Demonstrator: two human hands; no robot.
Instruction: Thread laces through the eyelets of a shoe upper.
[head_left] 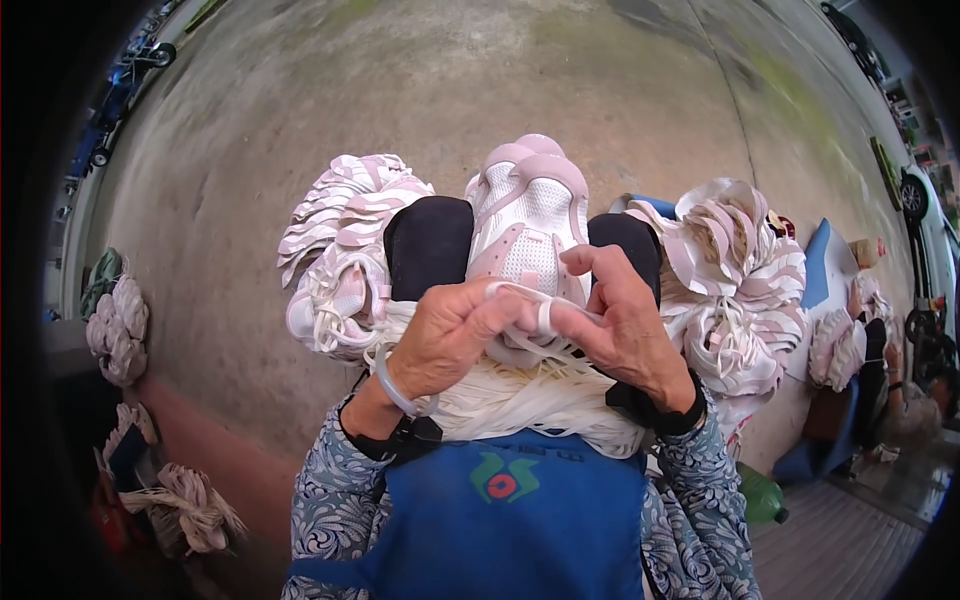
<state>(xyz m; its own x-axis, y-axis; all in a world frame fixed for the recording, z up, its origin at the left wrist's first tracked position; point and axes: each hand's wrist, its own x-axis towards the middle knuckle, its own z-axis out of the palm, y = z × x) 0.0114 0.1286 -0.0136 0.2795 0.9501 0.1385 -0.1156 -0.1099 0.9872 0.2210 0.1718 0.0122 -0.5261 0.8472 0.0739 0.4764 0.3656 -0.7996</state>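
- Pale pink-and-white mesh shoe upper (pixel 530 225) sits upright in the person's lap, toe end pointing away, between two black rounded knee pads (pixel 430 245).
- Left hand (pixel 450 335) — fingers curled nearly closed, thumb and forefinger pinching a flat white shoelace (pixel 520 293) just below the upper's throat.
- Right hand (pixel 620 325) — fingers bent, thumb and forefinger nipping the same lace from the other side; index raised a little; the two hands almost touch.
- Lace looks thin, flat, limp — likely to slide through dry fingers, so a fingertip pinch near its end suits it best.
- Upper looks light and soft, no sole visible; mesh panel would dent under pressure, so hold by the stiffer pink overlay edges or the eyelet strip, not the mesh.
- Thick bundle of white laces (pixel 530 400) lies across the lap under both hands, over a blue apron (pixel 510 520); loose strands could tangle easily.
- Clear bangle (pixel 392 385) on the left wrist, dark bands at both wrists.
- Stacked bundles of similar pink-white uppers (pixel 345 235) on the left and another heap (pixel 740 280) on the right, tied with laces, resting on the grey concrete floor (pixel 300 90).
- More tied bundles far left (pixel 118 330); detail there too small to tell.
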